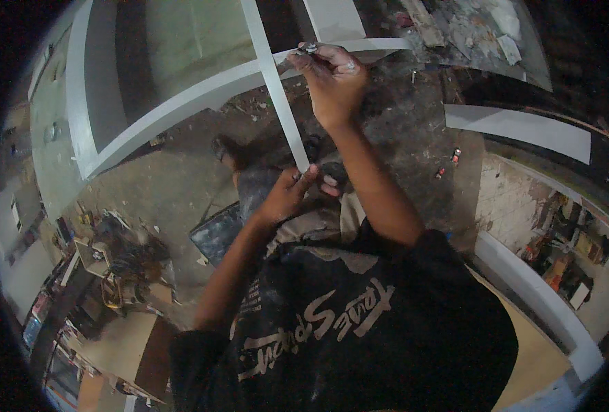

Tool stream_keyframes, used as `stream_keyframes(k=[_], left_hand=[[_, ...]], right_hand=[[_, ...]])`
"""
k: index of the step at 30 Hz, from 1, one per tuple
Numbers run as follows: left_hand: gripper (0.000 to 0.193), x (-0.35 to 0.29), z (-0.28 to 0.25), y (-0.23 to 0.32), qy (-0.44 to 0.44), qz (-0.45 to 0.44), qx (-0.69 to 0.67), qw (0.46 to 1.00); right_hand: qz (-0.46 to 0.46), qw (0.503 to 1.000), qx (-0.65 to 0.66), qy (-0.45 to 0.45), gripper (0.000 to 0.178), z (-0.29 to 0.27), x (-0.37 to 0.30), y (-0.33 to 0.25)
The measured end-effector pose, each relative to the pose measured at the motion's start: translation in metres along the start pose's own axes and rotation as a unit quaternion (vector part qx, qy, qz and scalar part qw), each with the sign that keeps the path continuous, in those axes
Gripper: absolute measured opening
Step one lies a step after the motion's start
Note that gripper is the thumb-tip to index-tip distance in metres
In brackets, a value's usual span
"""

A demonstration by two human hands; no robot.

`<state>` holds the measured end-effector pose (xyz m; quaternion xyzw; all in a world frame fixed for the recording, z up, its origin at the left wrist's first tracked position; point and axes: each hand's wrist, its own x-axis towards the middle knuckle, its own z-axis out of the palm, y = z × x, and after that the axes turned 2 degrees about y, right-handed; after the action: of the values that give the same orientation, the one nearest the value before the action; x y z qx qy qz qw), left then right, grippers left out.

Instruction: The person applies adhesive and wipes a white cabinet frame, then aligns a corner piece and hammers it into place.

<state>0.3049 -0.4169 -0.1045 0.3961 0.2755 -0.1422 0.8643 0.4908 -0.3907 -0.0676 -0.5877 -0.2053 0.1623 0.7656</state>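
Note:
A long white strip (274, 75) runs from the top of the view down to my left hand (292, 193), which pinches its lower end between thumb and fingers. My right hand (332, 79) reaches forward over a white frame rail (187, 96) and grips a small dark tool (308, 48) at the spot where the strip crosses the rail. Both forearms rise from my dark printed shirt at the bottom of the view. Paint smears show on my right hand's knuckles.
A large white frame (81, 103) lies on the dusty grey floor (174, 172). A dark square tile (216, 233) sits near my feet. A cluttered workbench (112, 268) stands at the left, shelves (565, 261) at the right, and two small red items (448, 163) on the floor.

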Motion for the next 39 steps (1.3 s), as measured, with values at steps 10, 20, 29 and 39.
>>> stream_keyframes(k=[10, 20, 29, 39], left_hand=[[0.053, -0.009, 0.011, 0.006, 0.017, 0.051, 0.006, 0.999], [0.051, -0.023, 0.014, 0.012, 0.046, 0.016, -0.014, 0.999], [0.051, -0.020, 0.011, 0.003, 0.033, 0.056, 0.010, 0.998], [0.050, -0.019, 0.010, -0.002, 0.034, 0.047, -0.004, 0.998]], right_hand=[[-0.015, 0.999, 0.049, -0.003, 0.015, -0.005, -0.009, 0.023], [-0.007, 1.000, 0.000, 0.026, 0.014, 0.004, -0.024, 0.021], [0.065, 0.991, -0.119, 0.015, 0.023, 0.007, -0.028, 0.039], [-0.039, 0.997, -0.033, -0.051, 0.022, -0.004, -0.023, 0.078]])
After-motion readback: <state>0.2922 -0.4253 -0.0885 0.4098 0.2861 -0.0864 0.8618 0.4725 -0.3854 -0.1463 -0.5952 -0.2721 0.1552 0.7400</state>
